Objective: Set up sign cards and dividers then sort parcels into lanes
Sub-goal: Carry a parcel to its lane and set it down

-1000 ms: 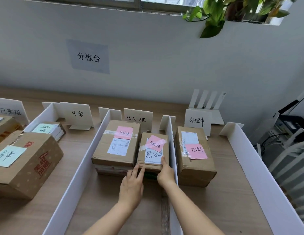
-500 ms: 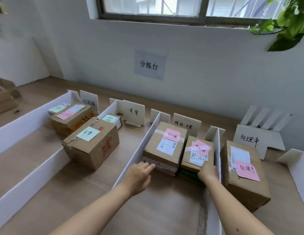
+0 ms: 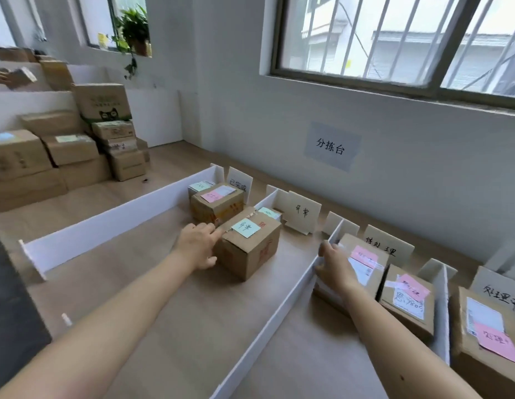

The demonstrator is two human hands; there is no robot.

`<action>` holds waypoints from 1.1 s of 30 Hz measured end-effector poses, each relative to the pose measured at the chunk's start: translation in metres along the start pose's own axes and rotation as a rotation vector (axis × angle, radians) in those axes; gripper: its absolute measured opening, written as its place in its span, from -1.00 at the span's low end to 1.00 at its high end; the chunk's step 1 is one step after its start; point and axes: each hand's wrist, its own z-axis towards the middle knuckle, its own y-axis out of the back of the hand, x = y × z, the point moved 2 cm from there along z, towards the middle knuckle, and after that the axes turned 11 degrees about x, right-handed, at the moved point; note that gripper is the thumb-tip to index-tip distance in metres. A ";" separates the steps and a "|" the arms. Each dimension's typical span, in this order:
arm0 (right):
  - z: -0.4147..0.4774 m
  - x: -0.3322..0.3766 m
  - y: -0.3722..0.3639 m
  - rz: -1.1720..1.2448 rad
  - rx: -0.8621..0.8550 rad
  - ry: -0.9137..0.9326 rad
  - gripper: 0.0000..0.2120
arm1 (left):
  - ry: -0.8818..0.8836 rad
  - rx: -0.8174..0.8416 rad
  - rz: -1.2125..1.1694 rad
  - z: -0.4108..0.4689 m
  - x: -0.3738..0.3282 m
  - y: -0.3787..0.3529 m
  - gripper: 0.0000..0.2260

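Left hand [image 3: 197, 244] reached parcel [image 3: 247, 249], right hand [image 3: 335, 266] apart

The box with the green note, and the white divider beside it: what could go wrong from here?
1. The left hand touches the green-noted box only at its near corner. A push there may swing it askew rather than slide it straight.
2. The right hand is at the top edge of the thin white divider. Leaning on it could bend or shift it against the pink-noted box right behind it, upsetting the lanes.
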 end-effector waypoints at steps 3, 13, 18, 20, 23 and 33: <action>-0.003 0.071 -0.010 0.016 -0.001 0.118 -0.79 | 0.103 0.004 0.013 -0.049 0.075 0.003 -0.45; -0.052 0.359 -0.066 -0.092 0.018 0.564 -0.68 | 0.399 0.083 0.039 -0.237 0.308 0.001 -0.31; -0.086 0.482 -0.091 -0.140 -0.004 0.699 -0.63 | 0.524 0.063 0.043 -0.333 0.396 0.005 -0.30; -0.096 0.517 -0.103 -0.123 0.004 0.738 -0.63 | 0.577 0.051 0.006 -0.364 0.421 0.002 -0.30; -0.107 0.563 -0.124 -0.155 0.034 0.805 -0.63 | 0.634 0.045 0.007 -0.399 0.450 -0.007 -0.32; -0.098 0.685 -0.167 -0.171 0.056 0.902 -0.60 | 0.715 0.006 -0.061 -0.434 0.519 -0.041 -0.29</action>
